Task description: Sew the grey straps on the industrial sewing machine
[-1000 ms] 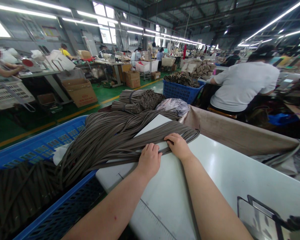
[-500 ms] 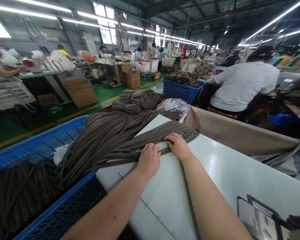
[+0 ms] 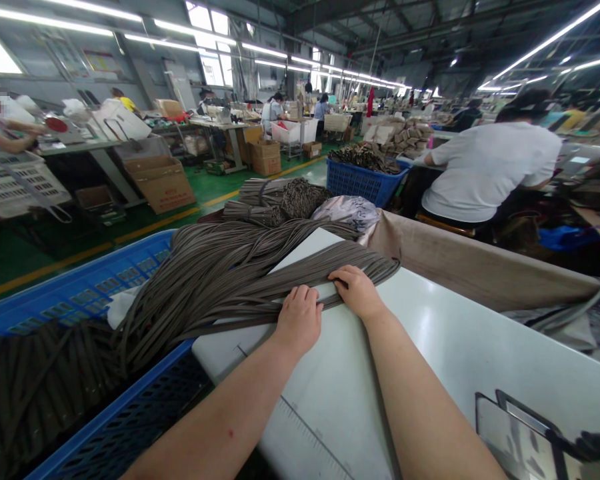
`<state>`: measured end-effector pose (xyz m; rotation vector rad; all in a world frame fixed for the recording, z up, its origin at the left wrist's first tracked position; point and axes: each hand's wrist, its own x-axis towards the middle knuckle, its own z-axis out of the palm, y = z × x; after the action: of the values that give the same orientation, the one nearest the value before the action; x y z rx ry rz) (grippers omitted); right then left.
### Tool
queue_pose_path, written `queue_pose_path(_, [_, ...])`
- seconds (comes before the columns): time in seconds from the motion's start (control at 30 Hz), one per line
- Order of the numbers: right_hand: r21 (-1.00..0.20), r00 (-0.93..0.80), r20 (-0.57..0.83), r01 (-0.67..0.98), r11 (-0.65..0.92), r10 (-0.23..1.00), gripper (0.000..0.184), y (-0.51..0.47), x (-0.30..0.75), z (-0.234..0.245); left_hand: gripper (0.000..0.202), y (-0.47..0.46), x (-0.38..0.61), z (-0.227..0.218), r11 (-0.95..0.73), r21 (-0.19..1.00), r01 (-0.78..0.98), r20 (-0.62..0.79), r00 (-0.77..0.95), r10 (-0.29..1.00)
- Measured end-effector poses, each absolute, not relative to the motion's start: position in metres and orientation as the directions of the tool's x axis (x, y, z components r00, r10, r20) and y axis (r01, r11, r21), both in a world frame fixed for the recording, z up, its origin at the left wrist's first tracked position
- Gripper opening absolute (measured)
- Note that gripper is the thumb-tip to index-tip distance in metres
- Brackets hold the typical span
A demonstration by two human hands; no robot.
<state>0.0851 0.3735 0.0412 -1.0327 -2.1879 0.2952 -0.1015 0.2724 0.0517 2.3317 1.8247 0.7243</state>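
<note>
A thick bundle of long grey-brown fabric strips [image 3: 250,277] fans across the corner of a white tabletop [image 3: 430,340]. My left hand [image 3: 301,319] curls its fingers over the strips at the bundle's near edge. Just to the right, my right hand [image 3: 357,291] has its thumb and fingers closed on the same edge, close to the looped right end of the bundle. The fingertips of both hands are partly hidden. Toward the left, the strips hang off the table over a blue plastic basket [image 3: 110,427], where more dark strips [image 3: 45,393] lie.
Behind the table sit tied strip bundles [image 3: 280,200] and a patterned plastic bag [image 3: 347,210]. A beige cloth-lined bin [image 3: 470,267] borders the far right edge. One person in a white shirt [image 3: 495,170] sits beyond it, near another blue basket [image 3: 363,183]. Dark machine parts [image 3: 525,427] stand front right.
</note>
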Motion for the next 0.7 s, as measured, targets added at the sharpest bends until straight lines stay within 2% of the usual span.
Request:
queue_pose_path(0.4, [-0.462, -0.442, 0.495, 0.596, 0.657, 0.748, 0.030, 0.3742, 0.0846, 0.0403, 0.007, 0.2728, -0.1018, 0.0511, -0.281, 0.355, 0.892, 0.321, 0.166, 0.932])
queue_pose_path(0.7, [-0.461, -0.446, 0.491, 0.596, 0.658, 0.748, 0.034, 0.3728, 0.0846, 0.0426, 0.018, 0.2731, -0.1013, 0.0504, -0.272, 0.386, 0.882, 0.333, 0.142, 0.932])
